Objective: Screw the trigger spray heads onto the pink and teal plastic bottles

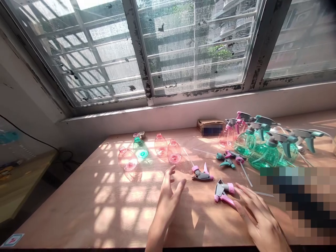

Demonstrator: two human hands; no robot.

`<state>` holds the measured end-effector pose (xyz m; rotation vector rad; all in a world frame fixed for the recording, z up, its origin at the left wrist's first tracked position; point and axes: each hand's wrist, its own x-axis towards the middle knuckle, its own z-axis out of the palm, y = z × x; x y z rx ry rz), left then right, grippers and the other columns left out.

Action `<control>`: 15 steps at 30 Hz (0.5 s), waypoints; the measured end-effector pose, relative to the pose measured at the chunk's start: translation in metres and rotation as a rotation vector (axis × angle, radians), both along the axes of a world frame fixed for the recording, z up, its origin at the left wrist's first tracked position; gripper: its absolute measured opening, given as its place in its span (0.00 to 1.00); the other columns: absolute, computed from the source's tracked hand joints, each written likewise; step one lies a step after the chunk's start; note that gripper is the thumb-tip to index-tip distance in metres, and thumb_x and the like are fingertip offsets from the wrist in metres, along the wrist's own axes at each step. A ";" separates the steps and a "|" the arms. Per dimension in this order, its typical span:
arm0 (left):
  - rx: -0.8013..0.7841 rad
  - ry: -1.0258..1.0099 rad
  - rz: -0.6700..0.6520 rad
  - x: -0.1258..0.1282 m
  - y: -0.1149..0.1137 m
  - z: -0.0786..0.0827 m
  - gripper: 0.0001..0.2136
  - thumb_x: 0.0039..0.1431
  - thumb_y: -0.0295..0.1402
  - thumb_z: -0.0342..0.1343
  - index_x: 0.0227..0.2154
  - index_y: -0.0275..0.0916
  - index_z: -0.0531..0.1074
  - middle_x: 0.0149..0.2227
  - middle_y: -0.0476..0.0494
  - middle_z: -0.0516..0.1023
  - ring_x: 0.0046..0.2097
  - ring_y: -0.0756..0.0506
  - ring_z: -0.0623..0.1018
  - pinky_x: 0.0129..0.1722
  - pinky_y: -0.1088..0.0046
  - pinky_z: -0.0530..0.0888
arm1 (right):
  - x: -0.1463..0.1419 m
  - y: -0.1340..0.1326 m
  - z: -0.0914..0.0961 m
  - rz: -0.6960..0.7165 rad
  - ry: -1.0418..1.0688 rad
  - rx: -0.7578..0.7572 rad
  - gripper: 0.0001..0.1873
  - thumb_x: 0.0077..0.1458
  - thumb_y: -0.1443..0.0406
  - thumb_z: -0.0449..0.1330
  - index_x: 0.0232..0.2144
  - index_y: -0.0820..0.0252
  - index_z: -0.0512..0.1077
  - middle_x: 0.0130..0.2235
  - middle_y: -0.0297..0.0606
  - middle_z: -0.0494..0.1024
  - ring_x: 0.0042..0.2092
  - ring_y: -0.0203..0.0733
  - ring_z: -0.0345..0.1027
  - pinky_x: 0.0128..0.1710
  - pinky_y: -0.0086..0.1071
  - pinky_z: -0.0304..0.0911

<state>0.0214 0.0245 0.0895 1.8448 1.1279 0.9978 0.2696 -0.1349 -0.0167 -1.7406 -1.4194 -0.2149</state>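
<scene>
My left hand [170, 190] hovers over the table with thumb and fingers apart, holding nothing. Just beyond it stand two pink bottles without tops, the nearer pink bottle [174, 152] and a second pink bottle [161, 145]. Further left are another pink bottle [127, 160] and a green bottle [141, 148], both uncapped. My right hand [258, 211] is spread beside a grey-and-pink spray trigger head [224, 191], fingertips near its pink collar; whether they touch it I cannot tell. Another grey-and-pink trigger head [202, 174] lies between my hands. A green-and-grey trigger head [227, 161] lies farther back.
Several assembled spray bottles, green [265, 155] and pink, crowd the table's right side. A cardboard box [210, 128] sits by the wall below the window. Small items [139, 135] lie at the back. A sticker [13, 240] marks the table's near left corner.
</scene>
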 end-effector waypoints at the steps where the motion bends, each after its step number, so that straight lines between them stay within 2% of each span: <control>1: 0.096 0.011 0.029 0.007 0.016 0.010 0.26 0.72 0.43 0.61 0.66 0.38 0.69 0.68 0.25 0.74 0.69 0.26 0.74 0.69 0.39 0.71 | -0.005 0.004 -0.004 -0.001 -0.047 -0.041 0.22 0.76 0.52 0.54 0.66 0.48 0.72 0.68 0.52 0.79 0.69 0.71 0.71 0.63 0.72 0.69; 3: 0.279 0.027 0.070 0.026 0.050 0.028 0.27 0.72 0.38 0.62 0.69 0.38 0.64 0.74 0.27 0.65 0.79 0.30 0.59 0.78 0.42 0.57 | -0.012 0.011 -0.011 -0.001 -0.144 -0.105 0.26 0.76 0.51 0.52 0.68 0.52 0.70 0.72 0.56 0.73 0.71 0.73 0.68 0.62 0.73 0.71; 4: 0.344 0.039 0.081 0.036 0.066 0.035 0.28 0.73 0.36 0.61 0.71 0.38 0.62 0.75 0.28 0.63 0.80 0.32 0.57 0.79 0.45 0.55 | -0.014 0.014 -0.014 0.003 -0.189 -0.127 0.26 0.76 0.51 0.52 0.68 0.53 0.70 0.74 0.57 0.71 0.73 0.73 0.66 0.63 0.73 0.71; 6: 0.414 0.079 0.092 0.056 0.095 0.044 0.29 0.70 0.34 0.66 0.69 0.35 0.65 0.73 0.26 0.66 0.78 0.30 0.59 0.78 0.44 0.57 | -0.014 0.017 -0.018 0.005 -0.263 -0.148 0.24 0.77 0.53 0.51 0.66 0.54 0.72 0.75 0.57 0.70 0.74 0.70 0.65 0.65 0.71 0.71; 9: 0.421 0.151 0.040 0.076 0.122 0.041 0.23 0.69 0.36 0.68 0.63 0.39 0.74 0.68 0.34 0.75 0.72 0.28 0.70 0.71 0.35 0.66 | -0.009 0.017 -0.018 0.002 -0.340 -0.160 0.22 0.77 0.55 0.52 0.65 0.51 0.73 0.73 0.56 0.73 0.71 0.68 0.70 0.59 0.63 0.80; 12: 0.380 0.173 -0.002 0.075 0.124 0.029 0.19 0.70 0.35 0.67 0.60 0.39 0.76 0.65 0.36 0.78 0.67 0.30 0.76 0.67 0.38 0.73 | -0.004 0.013 -0.014 -0.015 -0.337 -0.158 0.22 0.75 0.52 0.55 0.64 0.51 0.71 0.68 0.57 0.79 0.64 0.68 0.79 0.51 0.57 0.85; 13: 0.359 0.168 -0.009 0.069 0.118 0.026 0.20 0.68 0.34 0.68 0.61 0.39 0.75 0.64 0.36 0.78 0.66 0.30 0.76 0.66 0.39 0.73 | -0.004 0.011 -0.013 -0.026 -0.321 -0.157 0.23 0.75 0.51 0.56 0.64 0.51 0.70 0.65 0.56 0.81 0.61 0.67 0.81 0.49 0.55 0.86; 15: 0.305 0.144 -0.003 0.052 0.099 0.017 0.29 0.58 0.27 0.70 0.63 0.40 0.73 0.61 0.34 0.80 0.66 0.28 0.76 0.68 0.38 0.70 | -0.004 0.008 -0.013 -0.057 -0.286 -0.159 0.24 0.73 0.49 0.58 0.65 0.50 0.69 0.61 0.53 0.84 0.57 0.64 0.84 0.46 0.50 0.86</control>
